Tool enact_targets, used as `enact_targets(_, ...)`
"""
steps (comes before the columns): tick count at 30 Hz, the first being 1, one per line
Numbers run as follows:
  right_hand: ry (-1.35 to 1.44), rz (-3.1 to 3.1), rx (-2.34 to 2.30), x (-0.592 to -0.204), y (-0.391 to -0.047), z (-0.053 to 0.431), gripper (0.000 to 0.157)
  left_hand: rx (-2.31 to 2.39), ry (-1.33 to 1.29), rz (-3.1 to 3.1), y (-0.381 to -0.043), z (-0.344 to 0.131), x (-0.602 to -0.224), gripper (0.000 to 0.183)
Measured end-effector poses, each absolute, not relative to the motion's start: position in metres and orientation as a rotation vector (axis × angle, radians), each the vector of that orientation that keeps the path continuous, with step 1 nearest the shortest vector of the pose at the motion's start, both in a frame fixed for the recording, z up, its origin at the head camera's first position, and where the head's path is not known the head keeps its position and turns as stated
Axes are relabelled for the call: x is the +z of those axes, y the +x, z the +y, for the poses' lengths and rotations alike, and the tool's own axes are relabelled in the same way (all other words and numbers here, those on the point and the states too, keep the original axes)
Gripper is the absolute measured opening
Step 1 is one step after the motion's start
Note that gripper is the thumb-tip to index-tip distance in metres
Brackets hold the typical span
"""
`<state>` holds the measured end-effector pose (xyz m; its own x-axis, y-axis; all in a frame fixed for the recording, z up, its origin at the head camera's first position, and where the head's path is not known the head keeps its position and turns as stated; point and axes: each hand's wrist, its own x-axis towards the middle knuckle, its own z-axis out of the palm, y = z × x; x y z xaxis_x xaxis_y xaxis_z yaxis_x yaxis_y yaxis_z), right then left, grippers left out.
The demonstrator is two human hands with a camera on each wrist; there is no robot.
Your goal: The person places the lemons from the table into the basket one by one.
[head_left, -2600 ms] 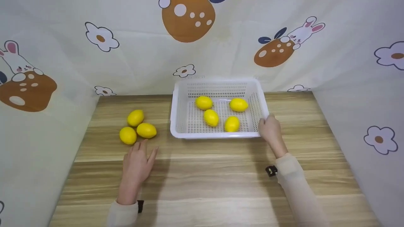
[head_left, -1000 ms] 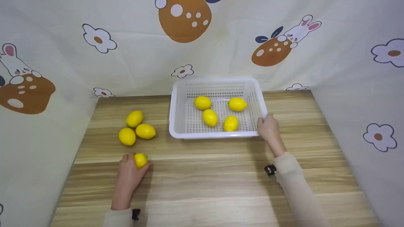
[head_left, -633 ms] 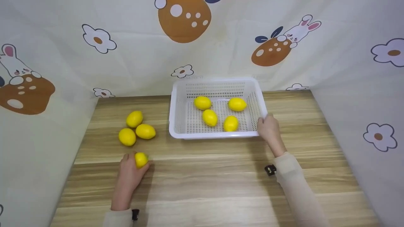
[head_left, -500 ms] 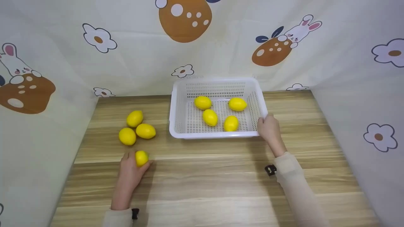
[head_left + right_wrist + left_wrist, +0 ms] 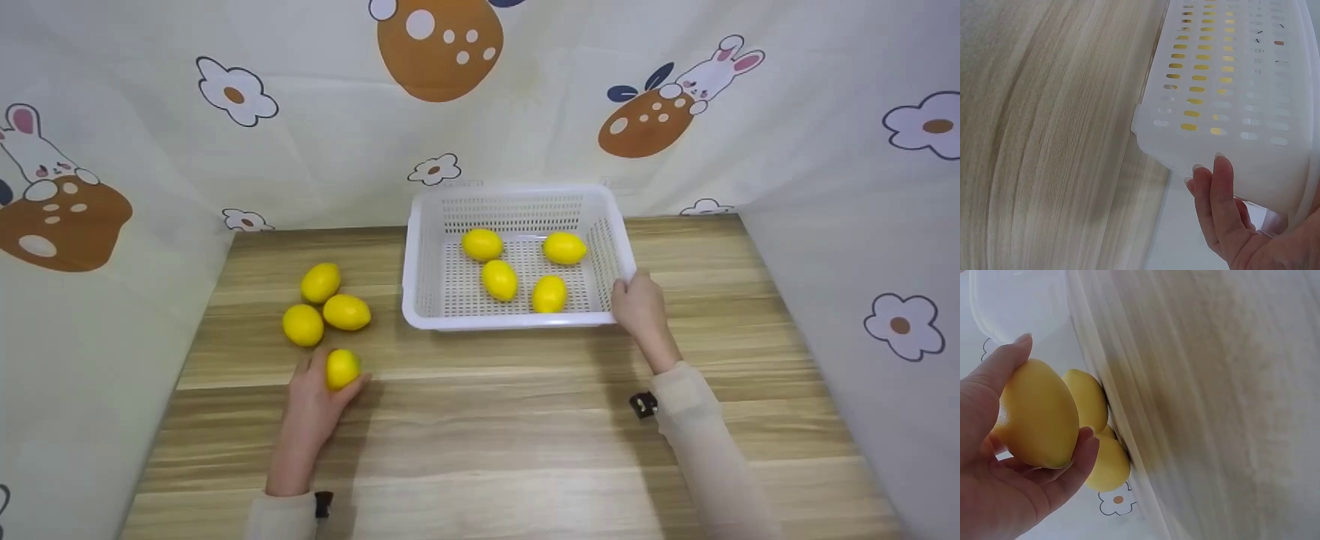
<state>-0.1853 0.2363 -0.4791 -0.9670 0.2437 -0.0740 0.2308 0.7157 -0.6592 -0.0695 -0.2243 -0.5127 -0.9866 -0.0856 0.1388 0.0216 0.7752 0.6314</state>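
My left hand (image 5: 313, 394) holds a yellow lemon (image 5: 343, 369) between thumb and fingers. The left wrist view shows that lemon (image 5: 1039, 413) up close, the thumb along one side and the fingertips on the other. Just beyond lie three loose lemons (image 5: 346, 312) grouped on the table. At the near right corner of a white perforated plastic basket (image 5: 510, 322), my right hand (image 5: 641, 306) grips the rim. From the right wrist, its fingers (image 5: 1221, 185) are seen against the outside of the basket wall (image 5: 1224, 152). Several lemons (image 5: 499, 280) lie spread over the basket floor.
The wood-grain table (image 5: 487, 435) carries everything. Behind it and along both sides hangs a pale cloth (image 5: 322, 150) printed with rabbits and flowers. The basket stands at the table's back edge, close to this cloth.
The left hand, with extended fingers and no visible lemon at first, came to hold one nearer the table's front. It has since moved slightly up and right with it. Right hand and basket stay put.
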Motion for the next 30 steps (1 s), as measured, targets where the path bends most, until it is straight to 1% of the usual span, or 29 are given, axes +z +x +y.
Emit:
enact_targets(14, -0.383, -2.889, 1.118, -0.479, -0.185, 0.237, 0.039, -1.077, 0.020, -2.758, -0.077, -0.218, -0.505, 0.053)
enact_targets(20, -0.379, -2.884, 1.117, -0.480, -0.186, 0.237, 0.036, -1.119, 0.009, -2.747, -0.079, -0.217, -0.501, 0.056)
enact_targets(30, -0.403, -2.895, 1.132, -0.478, -0.186, 0.237, 0.039, -1.087, -0.041, -2.793, -0.082, -0.215, -0.493, 0.057)
